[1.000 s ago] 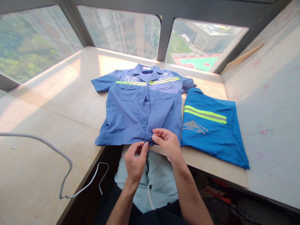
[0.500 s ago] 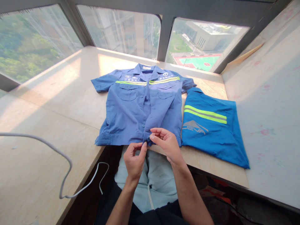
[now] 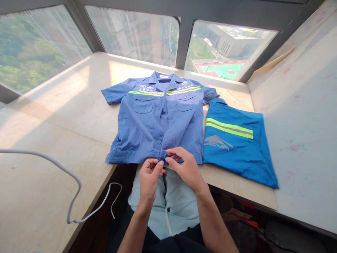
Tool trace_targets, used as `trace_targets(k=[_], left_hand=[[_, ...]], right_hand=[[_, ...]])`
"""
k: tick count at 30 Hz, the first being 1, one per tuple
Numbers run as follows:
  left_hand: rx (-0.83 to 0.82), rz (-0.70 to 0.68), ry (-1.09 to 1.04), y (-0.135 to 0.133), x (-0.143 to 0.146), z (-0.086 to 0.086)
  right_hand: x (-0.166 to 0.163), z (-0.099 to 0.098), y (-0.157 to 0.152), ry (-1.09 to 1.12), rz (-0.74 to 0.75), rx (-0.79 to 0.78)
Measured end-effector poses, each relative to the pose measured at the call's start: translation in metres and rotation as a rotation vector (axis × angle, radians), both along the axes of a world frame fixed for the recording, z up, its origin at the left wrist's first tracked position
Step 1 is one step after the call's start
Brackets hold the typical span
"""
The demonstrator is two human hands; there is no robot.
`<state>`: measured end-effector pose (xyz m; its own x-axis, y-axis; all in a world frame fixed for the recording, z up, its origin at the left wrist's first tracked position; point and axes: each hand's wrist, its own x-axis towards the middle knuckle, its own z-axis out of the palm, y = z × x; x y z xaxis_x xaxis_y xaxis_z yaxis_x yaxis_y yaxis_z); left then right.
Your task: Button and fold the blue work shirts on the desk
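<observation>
A blue short-sleeved work shirt (image 3: 147, 126) with yellow reflective stripes lies face up on the beige table (image 3: 65, 116), collar toward the window. Both my hands meet at the bottom of its button placket. My left hand (image 3: 149, 177) pinches the left side of the hem with thumb and fingers. My right hand (image 3: 184, 167) pinches the right side of the hem at the lowest button. A brighter blue folded garment (image 3: 237, 147) with reflective stripes and a grey logo lies just right of the shirt.
A grey cable (image 3: 68, 182) loops over the near left part of the table and hangs off its edge. Windows (image 3: 131, 31) run along the far side. A raised pale surface (image 3: 302, 116) borders the table on the right.
Both hands have shifted slightly along the shirt's bottom hem; the fingers of both hands have come closer together at the lowest button. The shirt and the folded garment lie as before.
</observation>
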<state>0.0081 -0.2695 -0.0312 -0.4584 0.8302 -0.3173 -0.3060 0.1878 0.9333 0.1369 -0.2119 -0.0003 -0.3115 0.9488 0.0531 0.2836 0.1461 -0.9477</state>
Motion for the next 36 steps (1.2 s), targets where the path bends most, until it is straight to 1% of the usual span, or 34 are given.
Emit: trace_targets(k=[2,4,5,7,11,13,14,16,18,21,23,24,26,29,30,31,32,34,35,36], left_hand=[[-0.023,-0.016,0.016,-0.004,-0.007,-0.001],[-0.042,0.007,0.034,-0.009,-0.016,-0.003],[-0.044,0.046,0.053,-0.011,-0.021,-0.004],[-0.023,0.174,0.14,-0.016,-0.032,-0.006],[0.064,0.461,0.475,-0.019,-0.057,-0.009],[0.084,0.55,0.673,-0.016,-0.072,-0.009],[0.072,0.562,0.779,-0.014,-0.081,-0.008],[-0.011,0.506,0.956,-0.01,-0.1,-0.007],[-0.128,0.368,1.047,-0.007,-0.118,-0.005],[-0.25,0.166,1.062,-0.003,-0.137,0.002],[-0.292,0.086,1.048,0.0,-0.145,0.009],[-0.302,0.076,1.019,0.001,-0.148,0.013],[-0.297,0.123,0.873,0.004,-0.153,0.019],[-0.261,0.287,0.545,0.004,-0.16,0.026],[-0.268,0.327,0.496,0.001,-0.163,0.028],[-0.297,0.343,0.513,-0.002,-0.165,0.029],[-0.349,0.333,0.586,-0.006,-0.167,0.029],[-0.47,0.264,0.802,-0.014,-0.171,0.03],[-0.509,0.238,0.891,-0.017,-0.172,0.029],[-0.521,0.233,0.936,-0.02,-0.172,0.028]], right_hand=[[-0.004,-0.003,0.001,-0.026,0.001,0.055],[-0.005,-0.006,0.002,-0.044,0.005,0.088],[-0.006,-0.008,0.002,-0.05,0.006,0.096],[-0.006,-0.01,0.003,-0.062,0.005,0.106],[-0.007,-0.014,0.004,-0.104,0.004,0.126],[-0.008,-0.016,0.004,-0.13,0.02,0.125],[-0.008,-0.016,0.004,-0.143,0.032,0.124],[-0.008,-0.017,0.005,-0.166,0.057,0.126],[-0.007,-0.019,0.006,-0.183,0.067,0.133],[-0.006,-0.022,0.007,-0.19,0.058,0.139],[-0.005,-0.024,0.009,-0.188,0.046,0.142],[-0.004,-0.026,0.009,-0.187,0.038,0.143],[-0.003,-0.03,0.011,-0.185,0.014,0.14],[0.0,-0.035,0.013,-0.178,-0.032,0.131],[0.001,-0.037,0.013,-0.174,-0.046,0.128],[0.001,-0.038,0.013,-0.17,-0.058,0.128],[0.002,-0.039,0.013,-0.167,-0.065,0.13],[0.003,-0.041,0.013,-0.165,-0.069,0.133],[0.003,-0.042,0.013,-0.167,-0.067,0.134],[0.003,-0.042,0.013,-0.17,-0.064,0.134]])
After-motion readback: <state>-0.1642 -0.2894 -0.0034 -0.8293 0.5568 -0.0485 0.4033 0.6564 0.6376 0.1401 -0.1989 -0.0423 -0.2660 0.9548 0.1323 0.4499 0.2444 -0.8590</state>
